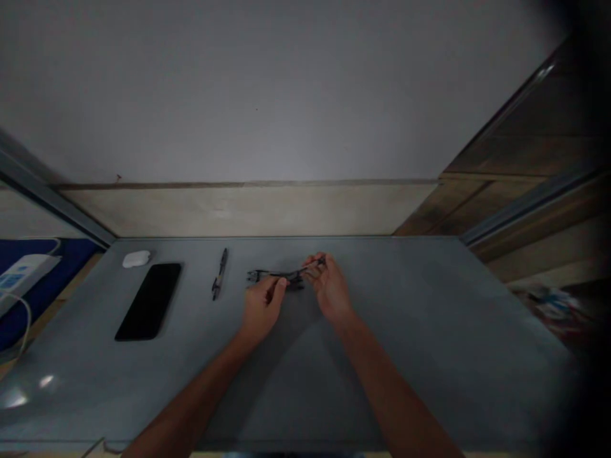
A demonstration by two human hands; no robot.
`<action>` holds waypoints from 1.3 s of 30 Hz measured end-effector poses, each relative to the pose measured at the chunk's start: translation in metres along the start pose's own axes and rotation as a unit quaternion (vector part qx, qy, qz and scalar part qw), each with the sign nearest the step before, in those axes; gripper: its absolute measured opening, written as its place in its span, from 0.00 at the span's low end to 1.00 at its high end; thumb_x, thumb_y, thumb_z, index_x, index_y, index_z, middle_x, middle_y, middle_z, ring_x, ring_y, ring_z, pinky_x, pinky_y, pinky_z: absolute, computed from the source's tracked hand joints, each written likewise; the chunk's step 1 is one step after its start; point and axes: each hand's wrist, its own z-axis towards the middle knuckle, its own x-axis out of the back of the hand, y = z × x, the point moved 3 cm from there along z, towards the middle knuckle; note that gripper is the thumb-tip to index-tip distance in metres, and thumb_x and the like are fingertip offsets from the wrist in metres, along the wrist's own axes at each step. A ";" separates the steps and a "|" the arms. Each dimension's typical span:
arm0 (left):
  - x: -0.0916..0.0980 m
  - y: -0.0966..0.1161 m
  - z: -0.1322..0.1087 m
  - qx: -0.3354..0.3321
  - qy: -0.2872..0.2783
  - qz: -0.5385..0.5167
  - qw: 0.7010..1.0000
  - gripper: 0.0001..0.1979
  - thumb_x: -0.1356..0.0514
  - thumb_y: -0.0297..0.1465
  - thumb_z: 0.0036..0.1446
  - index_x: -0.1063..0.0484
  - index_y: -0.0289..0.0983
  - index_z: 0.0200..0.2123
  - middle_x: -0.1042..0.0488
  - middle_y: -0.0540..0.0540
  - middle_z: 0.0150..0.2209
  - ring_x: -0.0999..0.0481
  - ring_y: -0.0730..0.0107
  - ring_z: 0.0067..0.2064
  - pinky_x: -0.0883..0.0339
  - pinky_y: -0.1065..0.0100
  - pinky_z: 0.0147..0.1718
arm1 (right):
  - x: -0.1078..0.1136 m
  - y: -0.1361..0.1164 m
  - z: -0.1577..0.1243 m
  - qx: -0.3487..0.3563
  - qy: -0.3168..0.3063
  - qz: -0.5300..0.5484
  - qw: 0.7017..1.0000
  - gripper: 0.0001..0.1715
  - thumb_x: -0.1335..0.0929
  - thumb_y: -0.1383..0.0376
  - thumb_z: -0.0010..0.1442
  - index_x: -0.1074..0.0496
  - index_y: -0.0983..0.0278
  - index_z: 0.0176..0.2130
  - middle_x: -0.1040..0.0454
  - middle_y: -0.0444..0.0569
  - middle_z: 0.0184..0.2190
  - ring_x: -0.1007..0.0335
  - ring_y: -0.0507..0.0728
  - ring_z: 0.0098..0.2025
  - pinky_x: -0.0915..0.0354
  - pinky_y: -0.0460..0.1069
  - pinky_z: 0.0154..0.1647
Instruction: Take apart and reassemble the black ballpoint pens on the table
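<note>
A slim dark pen slants up to the right between my two hands. My right hand pinches its far end with the fingertips. My left hand is closed in a pinch at its lower left end, thumb and forefinger together. Just behind and beneath my left hand lie several dark pens, pointing sideways on the grey table. My left hand partly covers them, so their exact number is hidden. Apart from these, another dark pen with a clear-looking grip lies left of my left hand.
A black phone lies flat on the left of the table, with a small white earbud case behind it. Beyond the left edge a white power strip with a cable rests on blue cloth. A pale wall rises behind the table.
</note>
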 end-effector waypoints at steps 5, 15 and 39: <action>0.016 -0.007 0.012 0.078 0.079 -0.162 0.981 0.20 0.45 0.49 0.59 0.27 0.38 0.34 0.31 0.51 0.23 0.36 0.76 0.20 0.45 0.72 0.20 | -0.010 0.001 -0.008 0.030 -0.076 -0.107 0.991 0.19 0.33 0.50 0.61 0.25 0.62 0.40 0.30 0.43 0.23 0.34 0.51 0.24 0.34 0.47 0.27; 0.035 -0.020 0.032 0.141 0.128 -0.347 0.918 0.22 0.33 0.47 0.47 0.26 0.35 0.38 0.28 0.51 0.27 0.33 0.81 0.22 0.46 0.77 0.17 | -0.026 0.008 -0.027 0.098 -0.187 -0.329 0.920 0.17 0.33 0.56 0.63 0.22 0.57 0.48 0.20 0.48 0.35 0.24 0.55 0.34 0.28 0.53 0.40; 0.168 -0.060 0.058 0.106 0.143 0.393 0.902 0.16 0.42 0.43 0.56 0.20 0.39 0.38 0.19 0.43 0.35 0.21 0.55 0.40 0.35 0.65 0.37 | -0.012 0.010 -0.015 0.133 -0.102 -0.368 0.914 0.11 0.31 0.55 0.60 0.21 0.57 0.38 0.20 0.50 0.36 0.24 0.58 0.35 0.30 0.52 0.33</action>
